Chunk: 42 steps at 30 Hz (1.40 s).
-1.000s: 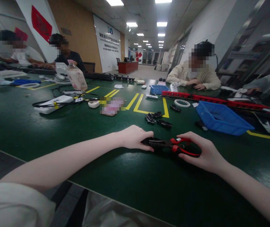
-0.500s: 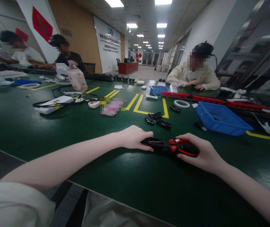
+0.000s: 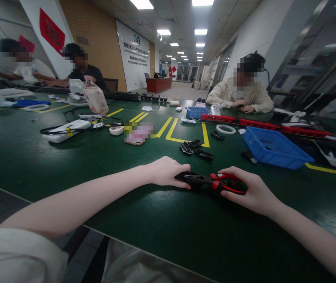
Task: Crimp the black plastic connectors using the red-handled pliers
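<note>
My left hand [image 3: 172,172] is closed on a small black plastic part [image 3: 188,177], thumb on the near side and fingers on the far side. In my right hand [image 3: 252,190] are needle-nose pliers with red and black handles [image 3: 226,184]. Their dark jaws point left and meet the black part; whether they grip it I cannot tell. Fingers and thumb of my right hand lie along the two handles, which stand slightly apart. Just beyond my hands lie several similar black parts [image 3: 204,154] on the green table [image 3: 156,220].
At the right stands a blue bin [image 3: 276,151], with a small black piece [image 3: 248,157] beside it. A white tape ring [image 3: 226,129], a phone [image 3: 139,134], a white power bank with cable [image 3: 67,131] and a bottle [image 3: 95,96] lie farther back. A person [image 3: 241,90] sits opposite.
</note>
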Tool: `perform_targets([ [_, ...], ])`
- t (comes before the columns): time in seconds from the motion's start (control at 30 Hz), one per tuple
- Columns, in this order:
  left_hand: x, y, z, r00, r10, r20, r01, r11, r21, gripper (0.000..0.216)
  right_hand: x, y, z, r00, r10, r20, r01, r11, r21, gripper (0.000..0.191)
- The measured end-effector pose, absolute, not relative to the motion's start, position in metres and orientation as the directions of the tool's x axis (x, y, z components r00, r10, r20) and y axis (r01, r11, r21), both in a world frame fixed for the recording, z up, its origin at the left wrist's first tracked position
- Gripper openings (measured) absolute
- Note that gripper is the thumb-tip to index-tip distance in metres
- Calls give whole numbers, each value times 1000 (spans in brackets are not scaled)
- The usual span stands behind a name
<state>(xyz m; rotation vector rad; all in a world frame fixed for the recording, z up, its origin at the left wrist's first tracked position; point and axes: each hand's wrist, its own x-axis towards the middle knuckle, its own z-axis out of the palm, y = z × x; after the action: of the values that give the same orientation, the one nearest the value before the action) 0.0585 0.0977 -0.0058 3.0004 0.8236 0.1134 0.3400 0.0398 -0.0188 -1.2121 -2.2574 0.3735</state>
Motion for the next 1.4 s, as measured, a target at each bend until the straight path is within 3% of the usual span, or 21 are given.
perform_targets([
  [0.47,59,99,-8,868,492,60,495,-868,-35,41,340,37,-17,-447,827,341,685,562,-464,36],
  [0.8,61,98,-5,870,492,30,493,-868,-56,42,341,37,-14,-559,746,362,727,651,-220,37],
  [1.0,62,97,-4,870,493,30,494,-866,-75,42,338,37,-17,-592,717,369,725,673,-146,38],
  [1.4,63,94,0,880,475,20,474,-874,-107,42,348,38,-11,-600,751,276,736,653,-180,40],
])
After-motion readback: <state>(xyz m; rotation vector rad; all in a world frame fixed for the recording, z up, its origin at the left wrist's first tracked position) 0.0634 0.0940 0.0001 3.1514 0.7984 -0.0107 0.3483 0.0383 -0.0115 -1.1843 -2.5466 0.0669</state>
